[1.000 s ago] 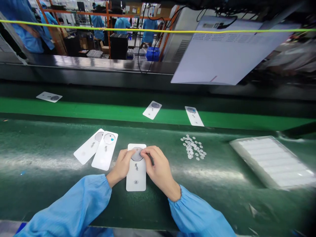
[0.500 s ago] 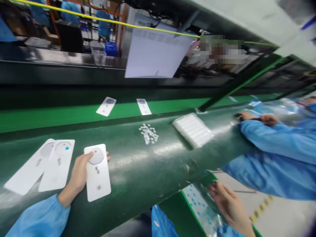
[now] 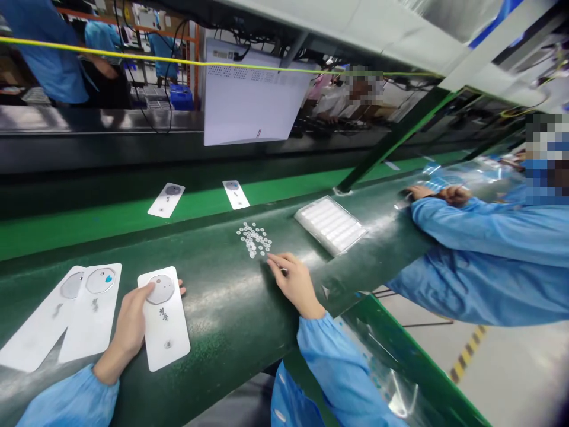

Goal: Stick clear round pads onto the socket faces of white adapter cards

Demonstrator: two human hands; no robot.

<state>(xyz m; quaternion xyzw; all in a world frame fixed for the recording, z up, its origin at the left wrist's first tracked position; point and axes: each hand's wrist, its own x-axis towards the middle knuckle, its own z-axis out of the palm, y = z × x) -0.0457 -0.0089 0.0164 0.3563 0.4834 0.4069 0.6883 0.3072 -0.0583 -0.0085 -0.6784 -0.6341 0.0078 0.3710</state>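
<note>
My left hand (image 3: 132, 317) grips a white phone-shaped panel (image 3: 168, 329) by its left edge, thumb on the front and fingertips showing past the right edge. That panel has rounded corners, a grey octagonal patch with small dots near the top, and dark marks below. Beside it on the left, two similar white panels (image 3: 89, 332) overlap on the bench; the nearer one has a blue spot in its patch. My right hand (image 3: 296, 284) is at the near edge of a pile of small white rings (image 3: 254, 240), thumb and index finger pinched together. Whether a ring is between them cannot be made out.
A clear tray with white strips (image 3: 331, 225) lies right of the rings. Two more panels, one left (image 3: 166, 200) and one right (image 3: 236, 195), rest on the green strip (image 3: 111, 216) behind. A co-worker's blue sleeve (image 3: 466, 225) is at the right. A green-edged bin (image 3: 418, 350) stands below the bench.
My right hand has moved up and left from over the bin to the rings. The left hand keeps its hold on the panel. The whole view has shifted slightly.
</note>
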